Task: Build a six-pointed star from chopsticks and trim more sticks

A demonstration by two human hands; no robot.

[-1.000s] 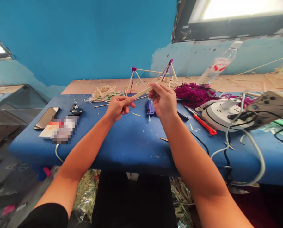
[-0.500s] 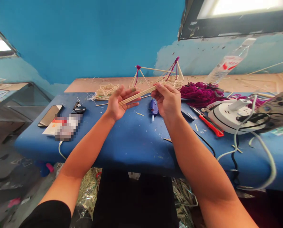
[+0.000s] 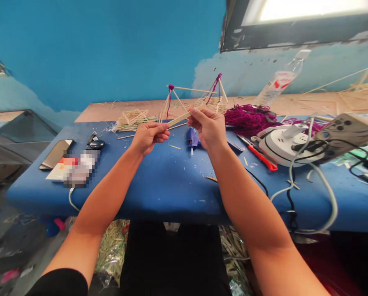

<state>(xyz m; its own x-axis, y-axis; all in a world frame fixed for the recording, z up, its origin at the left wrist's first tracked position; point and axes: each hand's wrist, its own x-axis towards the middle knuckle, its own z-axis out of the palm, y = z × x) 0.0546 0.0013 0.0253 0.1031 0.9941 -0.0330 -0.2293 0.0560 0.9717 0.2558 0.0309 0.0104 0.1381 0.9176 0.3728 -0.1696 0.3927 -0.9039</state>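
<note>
A small bundle of thin wooden sticks [image 3: 178,120] is stretched between my two hands above the blue table. My left hand [image 3: 149,136] pinches its left end, fingers closed around it. At the other end, my right hand [image 3: 209,126] grips the sticks between thumb and fingers. Behind them stands a stick frame [image 3: 191,89] whose corners are tied with purple yarn. Just below and left of my right hand lies a purple glue gun [image 3: 192,139], partly covered by the hand.
Left on the blue table [image 3: 159,185] are a phone [image 3: 56,154], a packet [image 3: 60,169] and a black object [image 3: 96,144]. To the right are purple yarn [image 3: 248,119], a red-handled cutter [image 3: 265,158], a white power socket [image 3: 287,148] with cables, and a tilted plastic bottle [image 3: 276,84].
My left hand has gone from open fingers under the sticks to closed around their end. My right hand keeps its grip. The whole view has shifted slightly.
</note>
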